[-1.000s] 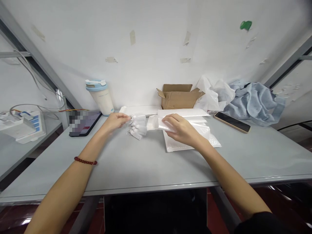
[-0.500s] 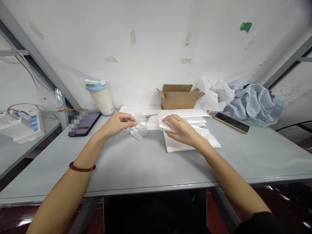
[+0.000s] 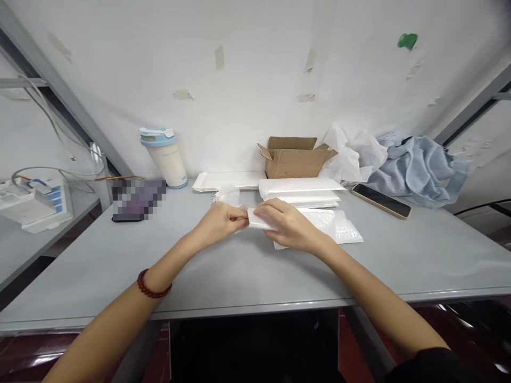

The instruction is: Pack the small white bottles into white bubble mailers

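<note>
A white bubble mailer (image 3: 256, 219) is held a little above the table in my right hand (image 3: 289, 223), thumb and fingers closed around it. My left hand (image 3: 221, 223) is pinched at the mailer's left end, its fingertips touching or almost touching it. Whatever sits between those fingertips is hidden. Just behind my left hand lies a small heap of clear plastic and white tags (image 3: 227, 194), partly covered by the hand. Another bubble mailer (image 3: 345, 229) lies flat beneath and right of my right hand. Several more white mailers (image 3: 299, 185) are stacked behind it.
A flat white stack (image 3: 229, 181) lies against the wall. Beside it stand an open cardboard box (image 3: 297, 162), a white plastic bag (image 3: 355, 157) and blue cloth (image 3: 421, 170). One phone (image 3: 381, 201) is at right, another (image 3: 138, 201) at left near a tumbler (image 3: 167, 162).
My left hand has moved right, from above the tags to the mailer's end. The translucent piece that stuck out of the mailer no longer shows. My right hand keeps its grip, shifted slightly left.
</note>
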Motion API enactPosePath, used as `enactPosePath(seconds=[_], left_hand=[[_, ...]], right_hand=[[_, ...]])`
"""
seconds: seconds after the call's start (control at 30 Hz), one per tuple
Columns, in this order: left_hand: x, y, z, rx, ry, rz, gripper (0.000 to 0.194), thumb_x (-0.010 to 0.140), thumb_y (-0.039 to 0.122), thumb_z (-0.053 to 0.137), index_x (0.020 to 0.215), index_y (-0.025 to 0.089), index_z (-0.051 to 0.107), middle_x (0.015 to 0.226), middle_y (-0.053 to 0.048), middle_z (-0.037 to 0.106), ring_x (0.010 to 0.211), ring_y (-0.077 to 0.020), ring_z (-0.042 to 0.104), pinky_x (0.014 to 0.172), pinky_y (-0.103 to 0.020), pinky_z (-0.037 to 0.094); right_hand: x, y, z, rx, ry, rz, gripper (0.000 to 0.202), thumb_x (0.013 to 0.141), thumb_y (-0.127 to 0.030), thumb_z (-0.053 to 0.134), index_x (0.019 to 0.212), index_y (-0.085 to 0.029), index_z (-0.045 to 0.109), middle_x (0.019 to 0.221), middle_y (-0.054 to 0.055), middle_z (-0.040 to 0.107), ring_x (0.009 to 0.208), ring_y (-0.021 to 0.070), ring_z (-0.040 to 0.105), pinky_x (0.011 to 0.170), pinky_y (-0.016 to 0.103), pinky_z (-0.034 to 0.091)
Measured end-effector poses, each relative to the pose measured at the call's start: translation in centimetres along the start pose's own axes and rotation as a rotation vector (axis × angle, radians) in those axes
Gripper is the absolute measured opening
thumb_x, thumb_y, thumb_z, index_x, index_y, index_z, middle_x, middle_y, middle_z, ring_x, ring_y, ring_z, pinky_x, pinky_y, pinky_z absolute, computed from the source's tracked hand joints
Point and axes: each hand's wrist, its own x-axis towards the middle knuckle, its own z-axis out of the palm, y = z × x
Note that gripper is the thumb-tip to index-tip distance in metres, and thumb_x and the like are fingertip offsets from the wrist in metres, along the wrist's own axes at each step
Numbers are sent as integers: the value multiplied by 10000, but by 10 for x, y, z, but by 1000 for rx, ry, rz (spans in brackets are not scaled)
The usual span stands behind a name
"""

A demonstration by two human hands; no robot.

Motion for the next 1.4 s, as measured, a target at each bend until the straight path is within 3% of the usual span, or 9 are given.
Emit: enactPosePath(seconds=[0.1, 0.27, 0.47, 0.57, 0.67, 0.83, 1.0, 1.2, 1.4], left_hand=[[-2, 1, 9, 168, 39, 58, 311, 741, 255, 456, 439, 179, 462, 478, 24, 331, 493, -103, 254, 527, -274, 198], [-5, 10, 2, 79, 38, 48, 314, 789, 324, 463, 520, 187, 545, 497, 32, 373, 496, -100, 300, 521, -256, 233], [1, 6, -13, -30, 371, -141, 282, 687, 448, 684, 755, 189, 594, 616, 25, 534, 572, -121, 475, 544, -235, 361], [3, 3, -12, -159, 190, -183, 319, 716, 482, 666, 785, 181, 585, 710, -17, 622, 611, -142, 562, 552, -246, 411], [3, 5, -9, -284, -52, -225, 373, 803, 493, 570, 625, 166, 571, 577, -26, 602, 496, -123, 533, 505, -249, 394], [3, 8, -3, -497, 142, -306, 349, 798, 408, 589, 554, 159, 564, 517, -23, 584, 430, -107, 502, 457, -251, 365], [4, 7, 6, -613, 246, -334, 358, 801, 393, 585, 529, 165, 539, 472, 1, 519, 405, -101, 468, 428, -254, 352], [3, 10, 12, -601, 267, -327, 407, 818, 435, 571, 513, 172, 512, 451, 5, 493, 411, -106, 461, 405, -242, 348], [3, 5, 9, -573, 309, -318, 392, 816, 448, 567, 536, 178, 521, 446, 13, 469, 419, -117, 462, 407, -244, 345]], right_hand=[[0, -3, 2, -6, 0, -26, 395, 733, -50, 506, 1105, -182, 526, 1039, 110, 614, 941, 232, 557, 777, 382, 510], [1, -3, -4, 11, 8, -19, 379, 751, -61, 503, 1112, -173, 535, 1043, 118, 607, 938, 228, 569, 774, 380, 519], [0, 2, -17, 5, 67, 28, 354, 819, -155, 549, 1166, -213, 516, 1103, 109, 596, 1034, 239, 583, 852, 401, 520], [0, 2, -20, -3, 66, 27, 331, 839, -188, 559, 1165, -215, 513, 1101, 109, 595, 1030, 233, 589, 844, 387, 526], [1, 1, -19, -55, 86, -6, 366, 853, -237, 578, 1206, -197, 488, 1153, 134, 586, 1068, 248, 573, 874, 409, 515], [2, -1, -8, -304, 126, -13, 598, 861, -368, 603, 1368, -155, 368, 1298, 206, 523, 1205, 335, 499, 949, 522, 448], [2, -7, 16, -527, 85, 97, 604, 892, -184, 482, 1441, -42, 275, 1384, 281, 462, 1280, 381, 443, 958, 564, 415], [3, -14, 30, -605, 62, 153, 570, 837, -59, 386, 1406, -27, 371, 1404, 259, 472, 1286, 355, 473, 956, 526, 446], [0, -13, 30, -555, 22, 1, 437, 884, -17, 339, 1279, -20, 524, 1305, 242, 571, 1223, 311, 557, 906, 447, 514]])
